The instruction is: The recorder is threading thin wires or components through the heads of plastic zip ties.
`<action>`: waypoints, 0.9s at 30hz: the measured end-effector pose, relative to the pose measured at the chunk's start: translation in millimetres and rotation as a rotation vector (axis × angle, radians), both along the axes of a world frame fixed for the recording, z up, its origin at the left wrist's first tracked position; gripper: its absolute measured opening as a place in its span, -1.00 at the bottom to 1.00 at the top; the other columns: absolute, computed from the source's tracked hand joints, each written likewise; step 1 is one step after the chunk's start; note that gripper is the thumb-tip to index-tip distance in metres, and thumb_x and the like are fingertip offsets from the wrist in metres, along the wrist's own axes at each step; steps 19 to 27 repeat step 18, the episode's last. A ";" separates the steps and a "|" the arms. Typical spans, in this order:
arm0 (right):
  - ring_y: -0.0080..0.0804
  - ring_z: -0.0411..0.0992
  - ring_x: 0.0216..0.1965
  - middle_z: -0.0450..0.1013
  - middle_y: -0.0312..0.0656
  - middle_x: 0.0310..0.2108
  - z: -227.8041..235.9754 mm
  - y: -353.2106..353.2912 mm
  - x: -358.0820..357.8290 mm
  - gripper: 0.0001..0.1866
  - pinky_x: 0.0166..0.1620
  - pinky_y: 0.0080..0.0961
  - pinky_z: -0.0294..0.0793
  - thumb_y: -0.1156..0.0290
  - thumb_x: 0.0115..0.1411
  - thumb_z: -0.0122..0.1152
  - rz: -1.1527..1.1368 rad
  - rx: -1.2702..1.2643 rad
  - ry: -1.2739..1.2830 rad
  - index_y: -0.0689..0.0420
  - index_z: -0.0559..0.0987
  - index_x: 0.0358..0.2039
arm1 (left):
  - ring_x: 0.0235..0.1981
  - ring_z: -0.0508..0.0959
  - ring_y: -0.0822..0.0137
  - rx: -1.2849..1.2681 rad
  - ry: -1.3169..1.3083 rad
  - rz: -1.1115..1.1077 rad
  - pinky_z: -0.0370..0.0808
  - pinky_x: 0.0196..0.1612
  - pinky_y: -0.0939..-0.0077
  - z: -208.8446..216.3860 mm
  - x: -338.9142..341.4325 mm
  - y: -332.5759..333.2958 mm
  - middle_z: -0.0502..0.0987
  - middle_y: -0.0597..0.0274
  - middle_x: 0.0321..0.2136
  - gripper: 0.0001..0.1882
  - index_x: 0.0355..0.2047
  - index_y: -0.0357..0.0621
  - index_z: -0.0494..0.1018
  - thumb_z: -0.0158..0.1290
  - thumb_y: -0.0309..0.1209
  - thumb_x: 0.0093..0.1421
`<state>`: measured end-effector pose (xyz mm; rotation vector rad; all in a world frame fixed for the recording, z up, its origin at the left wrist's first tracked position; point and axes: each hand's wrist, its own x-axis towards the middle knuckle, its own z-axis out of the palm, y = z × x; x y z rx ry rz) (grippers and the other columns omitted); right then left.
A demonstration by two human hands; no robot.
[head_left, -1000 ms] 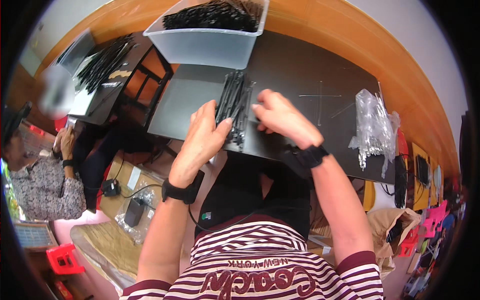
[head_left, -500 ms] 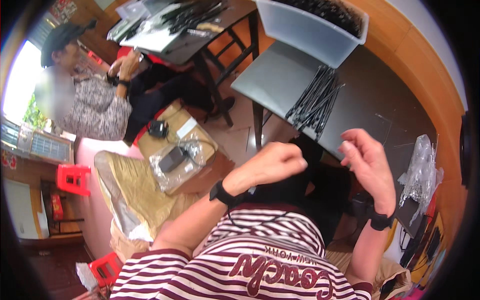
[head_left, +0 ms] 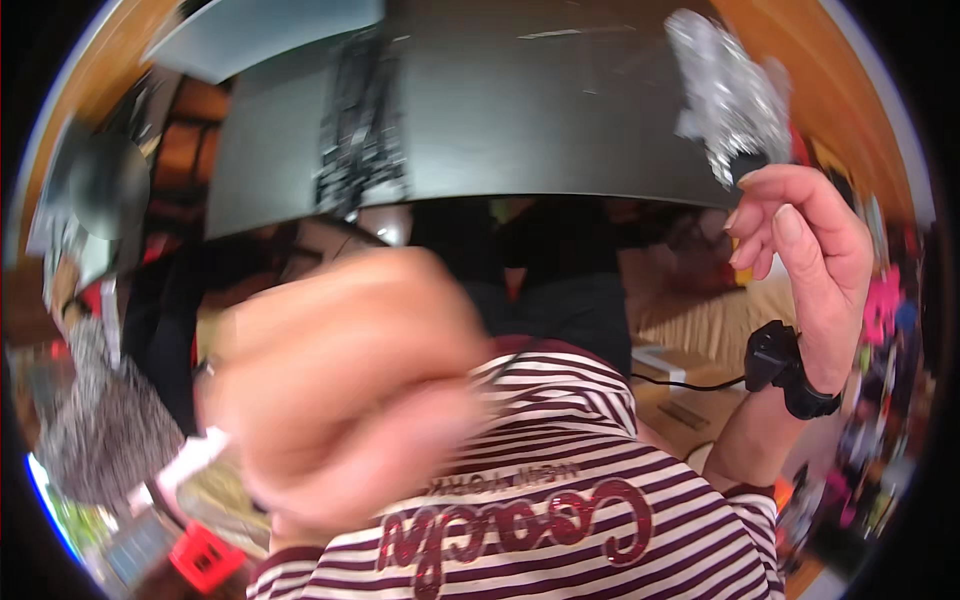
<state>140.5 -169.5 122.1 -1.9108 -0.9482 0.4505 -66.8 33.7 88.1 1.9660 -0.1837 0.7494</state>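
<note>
My left hand (head_left: 345, 385) is large and close in front of my chest, badly smeared by motion; its fingers cannot be made out. On the right, my right hand (head_left: 810, 225) is raised near the table's right end, fingers bent and the thumb apart from them, with nothing visible in it. Just beyond its fingertips lies a clear plastic bag (head_left: 730, 90) with shiny silvery contents, and a black piece at its lower end. A bundle of thin black strips (head_left: 362, 125), blurred, lies across the left part of the dark table (head_left: 540, 110).
A translucent plastic bin (head_left: 265, 35) stands at the table's far left. Another person in a grey patterned top (head_left: 105, 415) sits at the left. A red stool (head_left: 205, 555) is at lower left, and a cardboard box (head_left: 680, 405) sits low beside my right forearm.
My view has swung to the right, so the table and bag now lie straight ahead. My left hand has come up close to the camera. My right hand appears nearer the bag.
</note>
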 end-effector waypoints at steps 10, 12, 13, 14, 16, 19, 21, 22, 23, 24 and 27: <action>-0.48 0.36 -0.72 0.42 -0.13 -0.64 39.5 -47.8 36.1 -0.76 -0.65 -0.67 0.25 0.59 0.04 0.14 0.459 0.365 -0.120 0.35 0.43 -0.24 | -0.73 0.42 0.31 -0.384 -0.220 -0.116 0.43 -0.72 0.65 59.4 18.6 30.0 0.43 -0.17 -0.55 -0.65 -0.07 -0.35 0.29 -0.22 -0.28 0.33; -0.45 0.38 -0.74 0.43 -0.15 -0.64 36.5 -46.4 49.3 -0.77 -0.71 -0.64 0.27 0.60 -0.02 0.29 0.495 0.349 -0.061 0.32 0.47 -0.33 | -0.72 0.42 0.31 -0.226 -0.177 -0.356 0.42 -0.72 0.66 58.7 28.0 59.5 0.43 -0.13 -0.53 -0.66 -0.07 -0.33 0.30 -0.25 -0.29 0.34; -0.48 0.37 -0.72 0.42 -0.14 -0.65 28.9 -40.5 53.2 -0.79 -0.67 -0.68 0.27 0.54 0.04 0.21 0.460 0.378 -0.079 0.36 0.44 -0.33 | -0.73 0.42 0.31 -0.168 -0.326 -0.391 0.44 -0.73 0.62 53.5 41.1 62.2 0.42 -0.09 -0.57 -0.67 -0.09 -0.31 0.31 -0.26 -0.29 0.34; -0.50 0.35 -0.71 0.42 -0.13 -0.65 19.7 -32.8 55.6 -0.77 -0.62 -0.71 0.28 0.47 0.09 0.13 0.424 0.406 -0.096 0.41 0.40 -0.33 | -0.73 0.42 0.31 -0.166 -0.319 -0.383 0.44 -0.73 0.62 56.7 36.4 62.2 0.42 -0.09 -0.57 -0.67 -0.09 -0.31 0.31 -0.26 -0.29 0.34; -0.50 0.37 -0.68 0.44 -0.05 -0.63 3.2 -18.7 46.1 -0.60 -0.55 -0.72 0.36 0.33 0.17 -0.01 0.239 0.428 -0.003 0.51 0.29 -0.24 | -0.73 0.43 0.28 -0.264 -0.043 -0.003 0.45 -0.75 0.57 61.5 20.8 61.8 0.42 -0.09 -0.61 -0.69 -0.13 -0.31 0.32 -0.25 -0.30 0.34; -0.38 0.39 -0.67 0.45 0.12 -0.57 10.6 -10.5 75.8 -0.52 -0.48 -0.72 0.42 0.37 0.11 0.00 0.684 0.117 -0.083 0.58 0.19 -0.15 | -0.69 0.49 0.21 -0.342 0.001 -0.133 0.47 -0.74 0.55 61.0 37.4 69.7 0.49 -0.26 -0.42 -0.69 -0.11 -0.32 0.32 -0.17 -0.30 0.31; -0.38 0.39 -0.67 0.45 0.12 -0.57 10.6 -10.5 75.8 -0.52 -0.48 -0.72 0.42 0.37 0.11 0.00 0.684 0.117 -0.083 0.58 0.19 -0.15 | -0.69 0.49 0.21 -0.342 0.001 -0.133 0.47 -0.74 0.55 61.0 37.4 69.7 0.49 -0.26 -0.42 -0.69 -0.11 -0.32 0.32 -0.17 -0.30 0.31; -0.38 0.39 -0.67 0.45 0.12 -0.57 10.6 -10.5 75.8 -0.52 -0.48 -0.72 0.42 0.37 0.11 0.00 0.684 0.117 -0.083 0.58 0.19 -0.15 | -0.69 0.49 0.21 -0.342 0.001 -0.133 0.47 -0.74 0.55 61.0 37.4 69.7 0.49 -0.26 -0.42 -0.69 -0.11 -0.32 0.32 -0.17 -0.30 0.31; -0.38 0.39 -0.67 0.45 0.12 -0.57 10.6 -10.5 75.8 -0.52 -0.48 -0.72 0.42 0.37 0.11 0.00 0.684 0.117 -0.083 0.58 0.19 -0.15 | -0.69 0.49 0.21 -0.342 0.001 -0.133 0.47 -0.74 0.55 61.0 37.4 69.7 0.49 -0.26 -0.42 -0.69 -0.11 -0.32 0.32 -0.17 -0.30 0.31; -0.38 0.39 -0.67 0.45 0.12 -0.57 10.6 -10.5 75.8 -0.52 -0.48 -0.72 0.42 0.37 0.11 0.00 0.684 0.117 -0.083 0.58 0.19 -0.15 | -0.69 0.49 0.21 -0.342 0.001 -0.133 0.47 -0.74 0.55 61.0 37.4 69.7 0.49 -0.26 -0.42 -0.69 -0.11 -0.32 0.32 -0.17 -0.30 0.31; -0.38 0.39 -0.67 0.45 0.12 -0.57 10.6 -10.5 75.8 -0.52 -0.48 -0.72 0.42 0.37 0.11 0.00 0.684 0.117 -0.083 0.58 0.19 -0.15 | -0.69 0.49 0.21 -0.342 0.001 -0.133 0.47 -0.74 0.55 61.0 37.4 69.7 0.49 -0.26 -0.42 -0.69 -0.11 -0.32 0.32 -0.17 -0.30 0.31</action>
